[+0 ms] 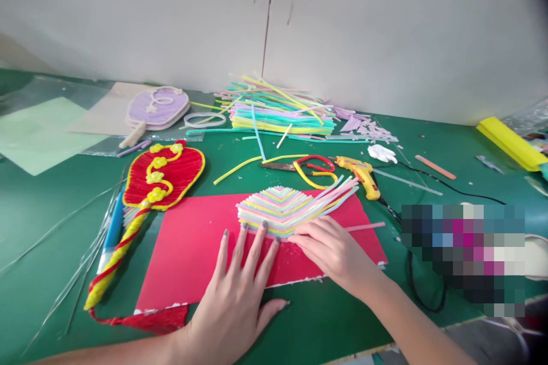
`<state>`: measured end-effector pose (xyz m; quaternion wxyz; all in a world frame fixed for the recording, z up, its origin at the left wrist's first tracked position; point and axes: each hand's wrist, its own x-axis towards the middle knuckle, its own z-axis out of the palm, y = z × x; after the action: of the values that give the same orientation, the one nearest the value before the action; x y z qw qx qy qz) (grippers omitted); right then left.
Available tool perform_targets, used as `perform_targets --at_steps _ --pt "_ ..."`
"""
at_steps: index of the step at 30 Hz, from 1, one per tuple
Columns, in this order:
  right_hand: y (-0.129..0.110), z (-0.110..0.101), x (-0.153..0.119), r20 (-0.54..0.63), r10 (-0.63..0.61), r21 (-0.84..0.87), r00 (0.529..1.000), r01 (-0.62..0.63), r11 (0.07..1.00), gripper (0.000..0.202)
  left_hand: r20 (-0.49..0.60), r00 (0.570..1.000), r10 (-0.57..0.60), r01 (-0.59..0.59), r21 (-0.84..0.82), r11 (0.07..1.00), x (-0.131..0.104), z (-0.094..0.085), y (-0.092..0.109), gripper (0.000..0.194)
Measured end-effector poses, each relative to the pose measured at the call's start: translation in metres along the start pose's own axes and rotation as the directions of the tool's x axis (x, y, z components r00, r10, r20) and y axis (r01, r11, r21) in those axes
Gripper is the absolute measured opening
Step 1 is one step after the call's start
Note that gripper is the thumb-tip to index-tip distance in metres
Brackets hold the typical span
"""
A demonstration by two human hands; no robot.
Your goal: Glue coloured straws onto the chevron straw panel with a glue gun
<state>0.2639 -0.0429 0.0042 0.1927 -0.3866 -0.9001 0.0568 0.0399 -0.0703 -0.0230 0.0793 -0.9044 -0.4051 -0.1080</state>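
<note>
On a red sheet of card (188, 245) lies a striped, leaf-shaped panel of pastel pipe cleaners (276, 205), their loose ends fanning out to the right. My left hand (242, 288) is spread flat on the card, its fingertips touching the panel's lower edge. Beside it, my right hand (329, 242) is closed in a pinch at that same edge. A pink pipe cleaner (367, 227) runs out to the right from behind my right hand; the pinched part is hidden by my fingers. Scissors (308, 168) with red and yellow handles and a yellow glue gun (359, 174) lie just beyond the panel.
A red fan (165, 179) with a yellow handle lies left, beside a blue-and-white pen-like tool (113, 234) and thin wires (88, 254). Behind are a lilac fan (156, 108) and a heap of pipe cleaners (282, 117). A black cord (454, 185) crosses the right side.
</note>
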Motion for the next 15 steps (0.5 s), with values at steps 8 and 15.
perform_targets --at_steps 8,15 --pt "0.006 -0.005 0.009 0.002 -0.129 -0.082 0.992 0.129 0.988 0.022 -0.004 1.000 -0.018 0.018 -0.032 0.999 0.001 0.000 0.000 0.068" --pt "0.010 -0.011 0.017 0.050 -0.163 -0.065 0.985 0.166 0.984 0.024 -0.006 0.999 -0.036 0.036 -0.061 0.997 0.000 0.001 0.001 0.070"
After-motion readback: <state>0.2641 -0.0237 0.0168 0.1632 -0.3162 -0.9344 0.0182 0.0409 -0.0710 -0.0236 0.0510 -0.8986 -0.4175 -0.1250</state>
